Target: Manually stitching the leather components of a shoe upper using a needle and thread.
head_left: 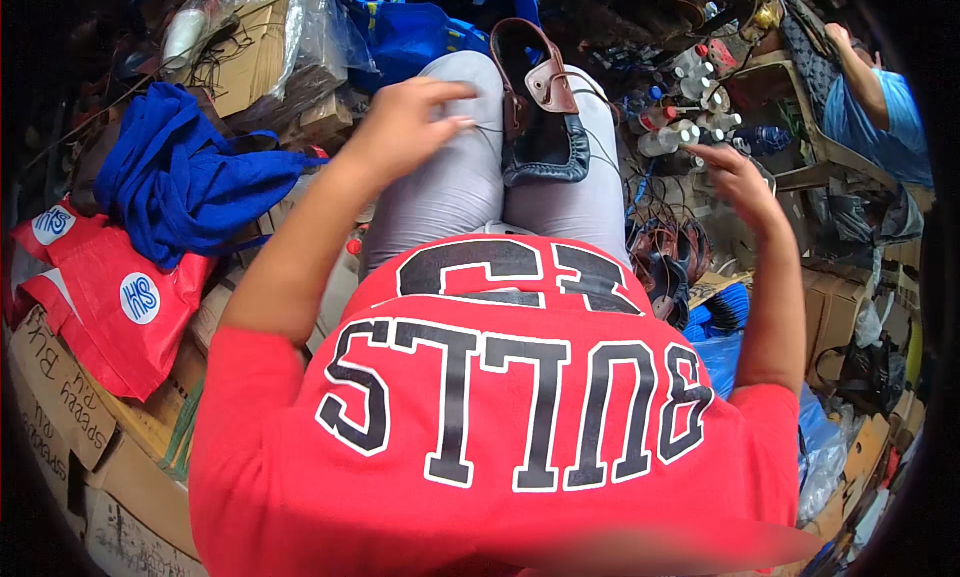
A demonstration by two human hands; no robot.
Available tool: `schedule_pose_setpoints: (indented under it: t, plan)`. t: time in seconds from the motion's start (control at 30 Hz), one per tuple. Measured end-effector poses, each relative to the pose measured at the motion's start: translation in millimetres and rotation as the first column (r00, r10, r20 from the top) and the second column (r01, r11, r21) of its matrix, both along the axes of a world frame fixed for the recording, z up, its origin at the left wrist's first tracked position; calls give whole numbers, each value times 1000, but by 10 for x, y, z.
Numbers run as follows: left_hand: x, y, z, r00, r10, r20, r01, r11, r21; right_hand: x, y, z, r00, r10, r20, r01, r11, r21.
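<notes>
An unfinished shoe upper [535,97], brown leather with a black lined part, rests between my knees on my grey trousers [425,187]. Thin dark thread [600,127] trails from it over my right thigh. My left hand [410,127] is raised over my left thigh, left of the upper, its fingers blurred but stretched and apart. Out to the right, beside several bottles, my right hand [740,182] has its index finger extended and the others curled. Whatever those curled fingers hold, if anything, is hidden.
Clear bottles [668,139] with white and red caps stand to the right. More brown shoe pieces [675,262] lie by my right thigh. Blue cloth [175,177] and a red bag [120,297] are at left, over cardboard boxes [60,387]. Another person's arm [862,82] shows far right.
</notes>
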State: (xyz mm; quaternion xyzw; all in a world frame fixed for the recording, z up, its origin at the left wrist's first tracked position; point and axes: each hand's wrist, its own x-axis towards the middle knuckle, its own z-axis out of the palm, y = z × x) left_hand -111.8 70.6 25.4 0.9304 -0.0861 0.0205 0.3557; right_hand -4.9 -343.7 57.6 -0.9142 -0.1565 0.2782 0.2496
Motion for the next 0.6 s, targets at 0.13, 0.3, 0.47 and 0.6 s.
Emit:
schedule_pose_setpoints:
  t: [0.13,0.3,0.47,0.6]
  plan:
    - [406,-576,-251,999,-23,-48,7,950,-313,-42,927,-106,978,115,173,-172,916,362]
    - [638,-718,-501,997,-18,-72,-17,889,-458,77,1180,-243,939,216,268,-309,870,384]
    - [677,-723,-398,967,-104,-232,13,932,-363,169,1196,-259,966,236,109,-259,851,456]
    - [695,-739,-276,935,-113,-335,-28,922,-387,210,1184,-262,941,310,137,-338,828,448]
